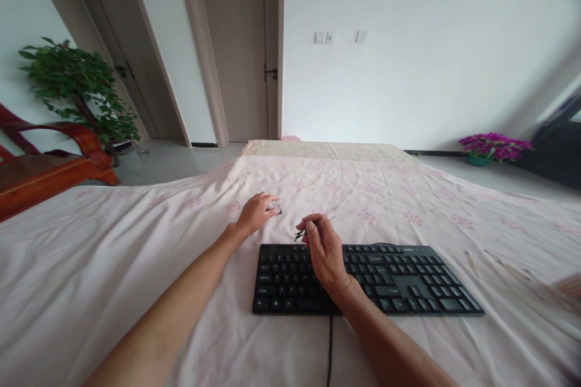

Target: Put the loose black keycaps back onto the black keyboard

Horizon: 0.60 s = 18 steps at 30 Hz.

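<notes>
Over the keyboard's upper edge, my right hand [325, 248] is closed around a thin wire-like tool [333, 213]. Pale wire loops stick out past its fingers, and a dark, narrow end [299, 234] shows on the left; the middle is hidden by the fingers. To the left, above the cloth, my left hand [258, 213] has thumb and fingers apart. By its thumb tip is a small dark thing [279, 211], too small to name; I cannot tell whether the thumb touches it. The black keyboard [411, 285] lies flat below my right hand, which covers some keys.
A pink-flowered cloth [218, 326] with wrinkles covers the surface. The keyboard's cable [330, 351] runs toward me. Right of the keyboard lie a small pale stick [472, 263] and blurred thin strands [531, 278]. A wooden chair [54, 157] stands at left.
</notes>
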{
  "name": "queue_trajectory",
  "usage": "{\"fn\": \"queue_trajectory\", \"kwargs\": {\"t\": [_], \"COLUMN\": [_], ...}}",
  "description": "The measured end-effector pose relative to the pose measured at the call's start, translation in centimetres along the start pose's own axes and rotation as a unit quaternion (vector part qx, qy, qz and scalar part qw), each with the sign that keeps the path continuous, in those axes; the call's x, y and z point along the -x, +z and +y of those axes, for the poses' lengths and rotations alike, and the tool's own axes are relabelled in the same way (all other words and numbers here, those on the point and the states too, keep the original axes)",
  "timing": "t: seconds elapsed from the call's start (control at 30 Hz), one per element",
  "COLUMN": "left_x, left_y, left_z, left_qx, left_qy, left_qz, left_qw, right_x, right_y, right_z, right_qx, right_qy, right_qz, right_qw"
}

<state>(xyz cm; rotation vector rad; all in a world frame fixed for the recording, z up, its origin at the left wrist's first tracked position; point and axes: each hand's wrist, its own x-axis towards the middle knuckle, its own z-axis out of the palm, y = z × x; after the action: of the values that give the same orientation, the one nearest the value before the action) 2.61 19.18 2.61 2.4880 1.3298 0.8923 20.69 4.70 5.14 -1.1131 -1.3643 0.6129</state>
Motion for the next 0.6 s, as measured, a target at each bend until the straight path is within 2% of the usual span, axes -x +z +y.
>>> {"fn": "queue_trajectory", "kwargs": {"t": [0.1,0.23,0.4,0.6], "left_x": [1.1,3.4,6.2,7.3], "left_y": [-0.8,-1.7,-2.0,-1.1], "left_z": [1.4,4.3,7.0,7.7], "left_qx": [0.045,0.131,0.174,0.164], "left_qy": [-0.02,-0.021,-0.019,-0.003], "left_qz": [0.038,0.038,-0.012,-0.058], "left_qw": [0.998,0.991,0.985,0.985], "right_x": [0.0,0.3,0.8,0.7], "right_y": [-0.3,-0.5,-0.4,-0.3], "right_z": [-0.1,0.2,0.2,0.2], "right_qx": [0.019,0.041,0.091,0.155], "right_qy": [0.005,0.016,0.013,-0.008], "right_qz": [-0.011,-0.029,-0.074,-0.1], "right_qw": [1.0,0.999,0.993,0.983]}}
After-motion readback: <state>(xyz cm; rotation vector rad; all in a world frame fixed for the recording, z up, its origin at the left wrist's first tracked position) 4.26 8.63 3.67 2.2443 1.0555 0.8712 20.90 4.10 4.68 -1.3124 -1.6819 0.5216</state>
